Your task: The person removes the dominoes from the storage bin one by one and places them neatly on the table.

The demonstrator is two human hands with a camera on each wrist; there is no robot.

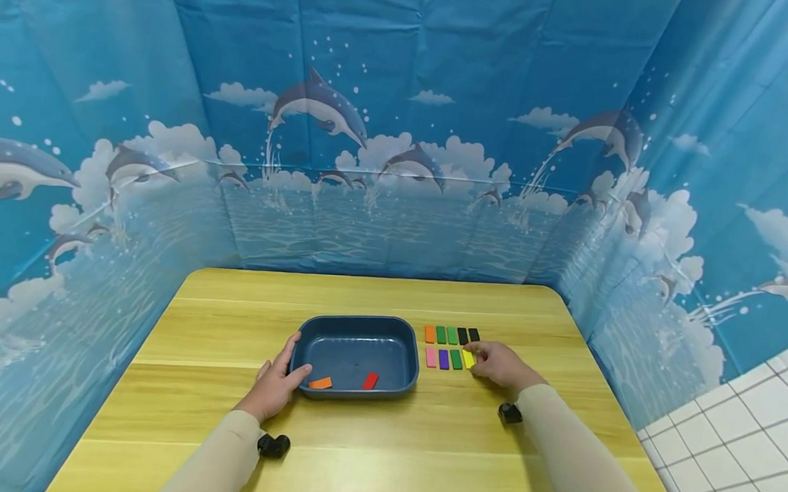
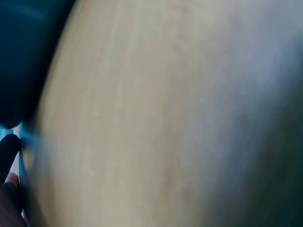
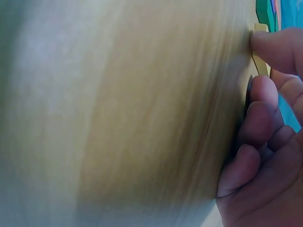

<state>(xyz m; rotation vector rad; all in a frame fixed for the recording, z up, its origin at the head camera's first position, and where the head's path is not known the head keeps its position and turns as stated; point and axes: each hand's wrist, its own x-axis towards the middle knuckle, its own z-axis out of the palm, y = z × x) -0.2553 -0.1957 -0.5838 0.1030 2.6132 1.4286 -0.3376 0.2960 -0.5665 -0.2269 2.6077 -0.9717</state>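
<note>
Head view: wooden counter (image 1: 372,436) inside a booth of blue dolphin-print cloth (image 1: 399,129).

Dark blue tray (image 1: 357,329) sits near the centre of the counter, slightly toward the near edge. Inside it, by the near wall: an orange tile (image 1: 320,383) toward the near-left corner and a red tile (image 1: 370,381) just right of it, apart from each other.

Left hand (image 1: 274,384) rests at the tray's near-left corner; the thumb lies over the rim, the fingers run along the outer left wall. Fingers are lightly curved round the rim. Left wrist view is blurred: only counter surface, a dark tray edge (image 2: 19,61) and a fingertip show.

Right of the tray, two rows of small tiles lie flat on the counter. Far row (image 1: 452,335): orange, green, green, black, black. Near row (image 1: 443,358): pink, purple, green, then a yellow tile (image 1: 469,359) at the right end.

Right hand (image 1: 502,365) is at the right end of the near row, fingertips on the yellow tile. Right wrist view shows one fingertip (image 3: 277,47) pressing the tile's edge (image 3: 259,59), other fingers curled beside it; whether the tile is lifted, cannot tell.
</note>
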